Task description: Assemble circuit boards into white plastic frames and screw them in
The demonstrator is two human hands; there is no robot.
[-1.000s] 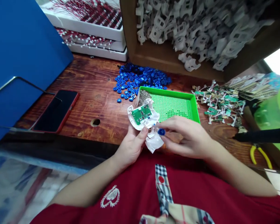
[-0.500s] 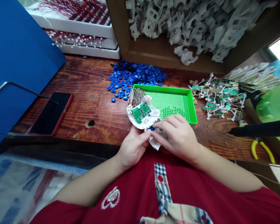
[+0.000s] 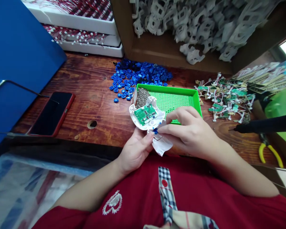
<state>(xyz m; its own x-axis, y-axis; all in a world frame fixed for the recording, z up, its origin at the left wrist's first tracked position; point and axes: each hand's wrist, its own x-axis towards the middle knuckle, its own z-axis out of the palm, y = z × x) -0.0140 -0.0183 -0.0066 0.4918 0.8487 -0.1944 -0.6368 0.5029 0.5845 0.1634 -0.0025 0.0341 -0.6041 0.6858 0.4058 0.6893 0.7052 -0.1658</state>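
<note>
My left hand (image 3: pixel 135 151) grips a white plastic housing (image 3: pixel 144 126) from below, with the thumb on its lower part. A green circuit board (image 3: pixel 145 114) lies inside the wide upper shell. At the narrow middle sits a blue button (image 3: pixel 155 130), close to the left thumb. A white flap-like part (image 3: pixel 162 145) sticks out below it, between the hands. The fingers of my right hand (image 3: pixel 190 133) are drawn together, with one fingertip at the blue button. Whatever they may pinch is hidden.
Behind the housing lies a green perforated tray (image 3: pixel 199 103) with small metal screws (image 3: pixel 142 97) at its left. Blue buttons (image 3: pixel 138 74) are heaped beyond. Small wired boards (image 3: pixel 231 98), pliers (image 3: pixel 270 154) and a dark pointed tool (image 3: pixel 259 124) are right; a phone (image 3: pixel 51 113) lies left.
My right hand has shifted slightly right and its fingers have changed position, showing more of the white flap-like part. My left hand keeps its hold on the housing. The view has shifted slightly.
</note>
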